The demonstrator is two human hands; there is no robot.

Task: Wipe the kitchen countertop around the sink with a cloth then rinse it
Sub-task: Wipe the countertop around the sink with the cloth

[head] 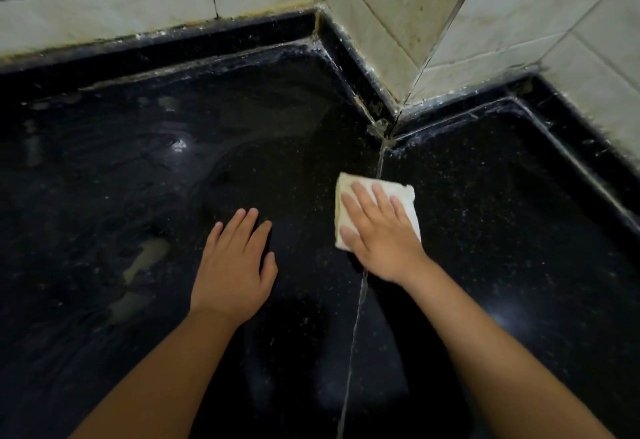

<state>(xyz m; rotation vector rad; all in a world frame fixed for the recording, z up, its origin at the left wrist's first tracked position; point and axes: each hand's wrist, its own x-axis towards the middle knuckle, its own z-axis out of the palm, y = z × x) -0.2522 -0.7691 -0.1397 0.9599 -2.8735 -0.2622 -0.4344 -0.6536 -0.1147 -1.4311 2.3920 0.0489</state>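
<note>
Head view: right hand (381, 234) presses a folded white cloth (403, 196) with straight, spread fingers; left hand (235, 265) rests flat, fingers straight, on the glossy black speckled tabletop (502, 213).

1. Two hands of mine: my left hand (235, 262) lies flat with fingers straight on the counter (485, 230); my right hand (379, 230) presses flat on the cloth (398, 196).
2. One cloth, folded, pale, lying across the seam (353, 334).
3. One black counter, wet on its left part, made of two slabs that meet at that one pale seam.
4. Two forearms, one behind each hand.
5. Three tiled wall faces: the back wall (104, 16) at left, and the two faces of one jutting corner (408, 57).
6. One raised black rim (356, 75) that runs along the foot of the walls.
</note>
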